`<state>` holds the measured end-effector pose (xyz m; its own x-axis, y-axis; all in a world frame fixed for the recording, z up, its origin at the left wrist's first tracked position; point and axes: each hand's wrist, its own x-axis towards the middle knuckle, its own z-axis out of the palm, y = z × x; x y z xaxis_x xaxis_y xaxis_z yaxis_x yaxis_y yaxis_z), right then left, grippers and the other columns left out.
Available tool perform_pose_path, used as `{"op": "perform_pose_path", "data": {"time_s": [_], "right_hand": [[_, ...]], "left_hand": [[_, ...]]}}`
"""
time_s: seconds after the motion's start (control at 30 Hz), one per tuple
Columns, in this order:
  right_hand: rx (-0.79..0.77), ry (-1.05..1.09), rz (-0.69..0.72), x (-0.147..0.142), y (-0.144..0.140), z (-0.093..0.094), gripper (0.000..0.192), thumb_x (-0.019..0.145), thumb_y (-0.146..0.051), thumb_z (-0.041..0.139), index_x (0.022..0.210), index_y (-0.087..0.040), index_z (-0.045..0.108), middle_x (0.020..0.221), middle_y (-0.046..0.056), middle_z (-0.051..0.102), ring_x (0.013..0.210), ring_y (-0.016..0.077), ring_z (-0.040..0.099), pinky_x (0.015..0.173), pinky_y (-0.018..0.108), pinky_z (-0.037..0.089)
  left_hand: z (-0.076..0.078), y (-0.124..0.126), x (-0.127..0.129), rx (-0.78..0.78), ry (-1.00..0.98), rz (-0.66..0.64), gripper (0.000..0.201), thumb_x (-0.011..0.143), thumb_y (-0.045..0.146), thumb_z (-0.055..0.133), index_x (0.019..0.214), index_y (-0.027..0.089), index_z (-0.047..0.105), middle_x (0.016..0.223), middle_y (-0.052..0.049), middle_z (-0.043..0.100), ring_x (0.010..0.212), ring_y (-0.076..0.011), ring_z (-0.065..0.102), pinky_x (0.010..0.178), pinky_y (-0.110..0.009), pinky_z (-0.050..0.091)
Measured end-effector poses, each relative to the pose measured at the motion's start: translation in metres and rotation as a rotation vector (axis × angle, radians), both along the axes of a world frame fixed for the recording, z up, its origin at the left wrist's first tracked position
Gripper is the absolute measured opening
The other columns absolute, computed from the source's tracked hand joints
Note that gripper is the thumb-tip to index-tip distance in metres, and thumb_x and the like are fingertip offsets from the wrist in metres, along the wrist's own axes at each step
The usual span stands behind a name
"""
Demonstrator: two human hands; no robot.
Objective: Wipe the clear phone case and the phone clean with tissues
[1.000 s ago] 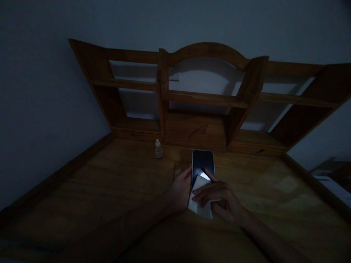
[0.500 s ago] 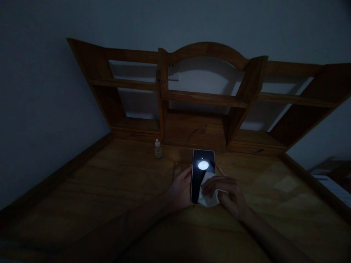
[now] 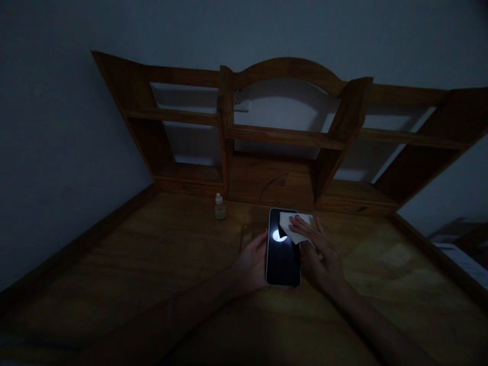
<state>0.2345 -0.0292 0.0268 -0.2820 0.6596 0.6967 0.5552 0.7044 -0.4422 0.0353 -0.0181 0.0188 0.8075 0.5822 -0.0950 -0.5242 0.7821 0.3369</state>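
Two bare hands (image 3: 328,260) with slender, tapering fingers, and slim bare forearms (image 3: 368,312) fading into shadow

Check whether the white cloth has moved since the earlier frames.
Yes: the white cloth has moved toward the wooden shelf unit, up the phone from its lower half to its upper half.

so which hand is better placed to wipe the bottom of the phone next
Probably the right hand: it has the white cloth on the upper right of the phone. The left hand holds the phone at its left side, so seems better suited to steadying.
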Motion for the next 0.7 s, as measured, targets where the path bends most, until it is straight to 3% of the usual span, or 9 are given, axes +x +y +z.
{"op": "perform_pose_path", "data": {"time_s": [0.17, 0.53, 0.7], "right_hand": [[-0.039, -0.031, -0.053, -0.0002, 0.0022, -0.0013, 0.045, 0.1, -0.022, 0.038, 0.144, -0.029, 0.047, 0.153, 0.002, 0.044, 0.143, 0.023, 0.036, 0.123, 0.054, 0.017], [-0.128, -0.04, -0.103, -0.0038, 0.0026, -0.0023, 0.052, 0.103, -0.028, 0.035, 0.154, -0.034, 0.025, 0.162, -0.001, 0.022, 0.15, 0.0242, 0.016, 0.122, 0.058, 0.016], [-0.116, -0.057, -0.097, -0.0037, 0.0017, -0.0048, 0.051, 0.102, -0.026, 0.037, 0.152, -0.034, 0.03, 0.164, -0.002, 0.016, 0.151, 0.0252, 0.014, 0.122, 0.056, 0.019]], "left_hand": [[0.0058, -0.0017, 0.002, -0.025, 0.033, -0.014, 0.049, 0.095, 0.049, 0.043, 0.124, 0.016, 0.064, 0.111, -0.013, 0.07, 0.109, -0.0296, 0.063, 0.102, -0.048, 0.038], [0.0062, -0.0037, 0.0017, -0.01, 0.03, -0.033, 0.05, 0.095, 0.051, 0.042, 0.126, 0.018, 0.063, 0.104, -0.012, 0.071, 0.102, -0.0289, 0.066, 0.095, -0.046, 0.044], [0.0051, -0.0033, 0.0018, 0.034, 0.013, -0.036, 0.05, 0.095, 0.051, 0.042, 0.129, 0.019, 0.061, 0.104, -0.011, 0.071, 0.101, -0.0282, 0.065, 0.095, -0.046, 0.043]]}}
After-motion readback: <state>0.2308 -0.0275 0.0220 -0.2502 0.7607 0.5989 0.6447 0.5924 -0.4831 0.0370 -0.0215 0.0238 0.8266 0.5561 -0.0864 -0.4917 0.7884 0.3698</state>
